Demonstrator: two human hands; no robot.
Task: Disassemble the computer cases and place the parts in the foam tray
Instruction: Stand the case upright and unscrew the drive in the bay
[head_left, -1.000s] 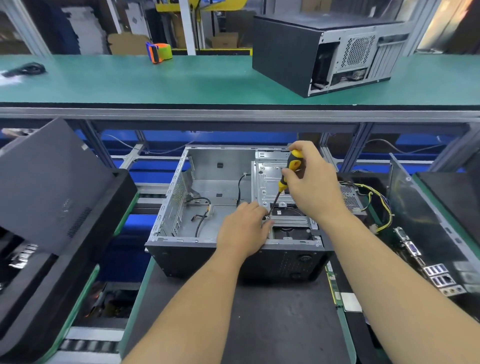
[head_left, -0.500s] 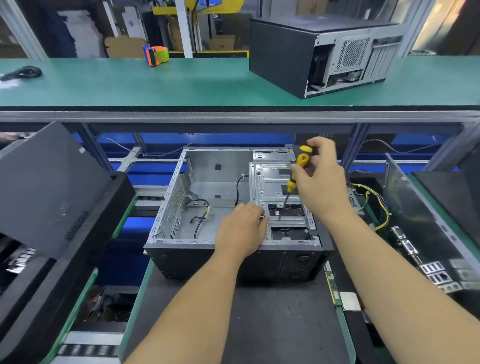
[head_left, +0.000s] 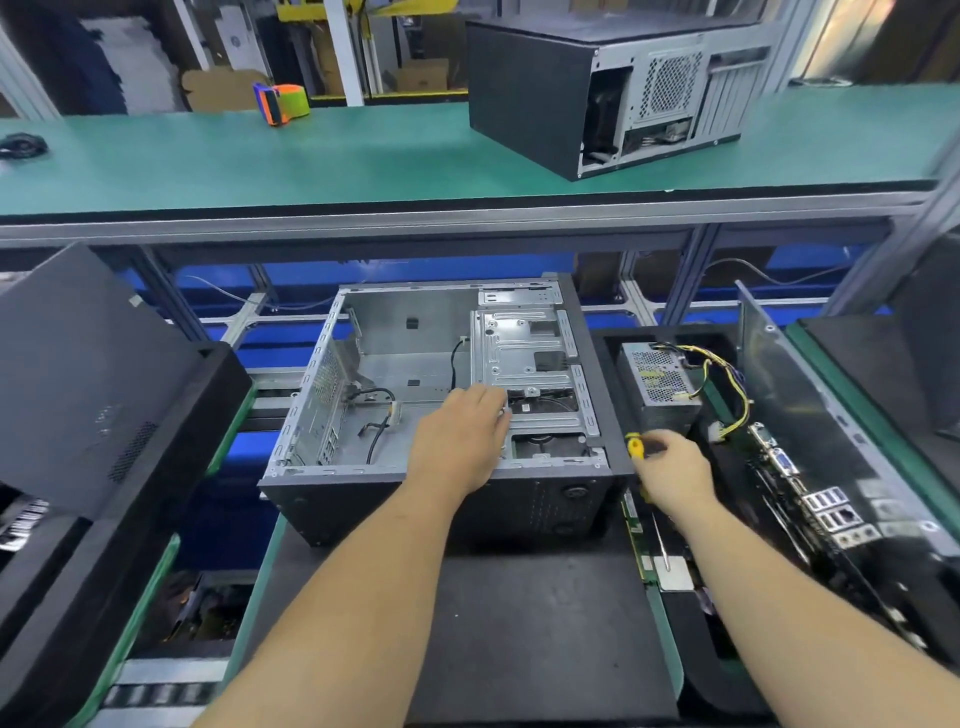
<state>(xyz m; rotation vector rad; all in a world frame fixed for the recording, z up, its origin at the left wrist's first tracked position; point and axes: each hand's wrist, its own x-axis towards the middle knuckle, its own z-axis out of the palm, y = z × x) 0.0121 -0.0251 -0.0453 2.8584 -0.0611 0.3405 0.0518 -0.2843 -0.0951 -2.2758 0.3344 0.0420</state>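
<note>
Open computer case (head_left: 415, 395) on the desk (head_left: 519, 623).
Your left hand (head_left: 462, 436) rests relaxed on its drive cage (head_left: 524, 358); your right hand (head_left: 670, 473) clasps the screwdriver (head_left: 635, 448) beside it.

Open computer case (head_left: 415, 364), centre frame: grey metal interior, black front. Screwdriver (head_left: 635, 447) handle yellow-black. Upper shelf (head_left: 260, 161) green. Tape dispenser (head_left: 280, 103), upper left: orange, blue, green. Power supply (head_left: 660, 379) wires yellow, black.

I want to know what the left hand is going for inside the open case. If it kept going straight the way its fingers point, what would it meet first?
The left hand points up and right, fingertips already at the edge of the metal drive bracket in the open case. It would likely meet that bracket first, though depth is unclear.
</note>
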